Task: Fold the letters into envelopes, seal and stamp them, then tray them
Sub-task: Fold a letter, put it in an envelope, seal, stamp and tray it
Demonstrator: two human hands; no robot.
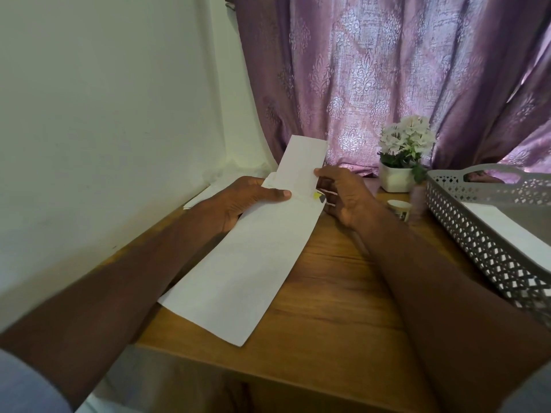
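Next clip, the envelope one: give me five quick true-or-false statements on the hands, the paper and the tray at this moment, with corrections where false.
1. The left hand grips the long white envelope. True.
2. The right hand rests empty on the table. False: its fingers pinch the folded letter at the envelope's mouth.
3. The grey lattice tray already holds white paper. True.
4. The folded letter is fully inside the envelope. False: much of it sticks out.
5. The potted white flowers stand inside the tray. False: they stand on the table beside it.
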